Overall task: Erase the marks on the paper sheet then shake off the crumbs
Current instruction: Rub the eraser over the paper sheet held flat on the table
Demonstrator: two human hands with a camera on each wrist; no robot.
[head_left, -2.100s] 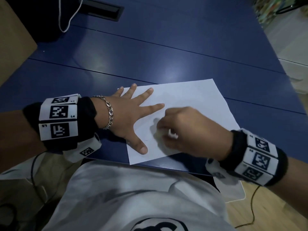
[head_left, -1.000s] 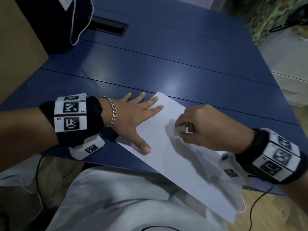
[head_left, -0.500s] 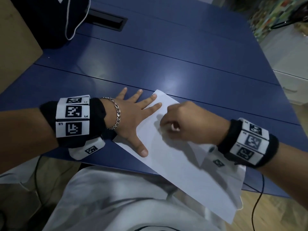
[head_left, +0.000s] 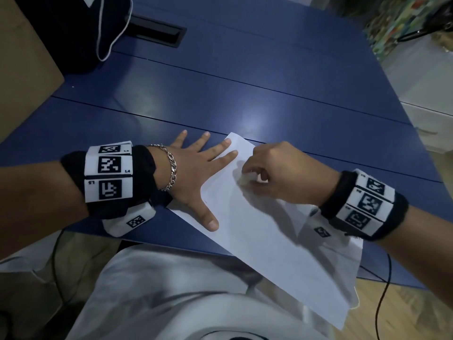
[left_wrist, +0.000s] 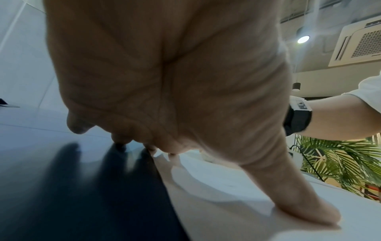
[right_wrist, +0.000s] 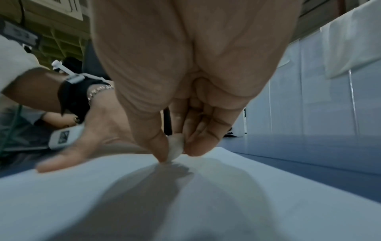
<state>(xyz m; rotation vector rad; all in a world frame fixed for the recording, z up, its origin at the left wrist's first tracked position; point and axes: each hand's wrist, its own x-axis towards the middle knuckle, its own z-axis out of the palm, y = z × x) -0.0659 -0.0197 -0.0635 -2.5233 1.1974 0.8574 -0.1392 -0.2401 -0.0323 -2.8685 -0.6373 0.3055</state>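
Note:
A white paper sheet point(head_left: 264, 231) lies askew on the blue table point(head_left: 245, 94), its near end hanging past the table's front edge over my lap. My left hand point(head_left: 196, 173) lies flat with spread fingers, its thumb and two fingertips pressing the sheet's left edge; the left wrist view shows the thumb point(left_wrist: 305, 210) flat on the paper point(left_wrist: 237, 203). My right hand point(head_left: 274, 173) pinches a small whitish eraser point(head_left: 245, 180) against the sheet near its far corner. In the right wrist view the eraser point(right_wrist: 175, 147) sits between thumb and fingertips, touching the paper point(right_wrist: 185, 195). No pencil marks are clear enough to see.
A dark bag with a white cord point(head_left: 73, 30) sits at the far left of the table beside a black cable slot point(head_left: 154, 31). A cardboard box point(head_left: 22, 77) stands left of the table. A black cable point(head_left: 382, 290) hangs by my right forearm.
The sheet turned from lying square to lying diagonally, its near end now over the table edge. My right hand with the eraser shifted back and forth near the far corner. The left hand stayed pressing.

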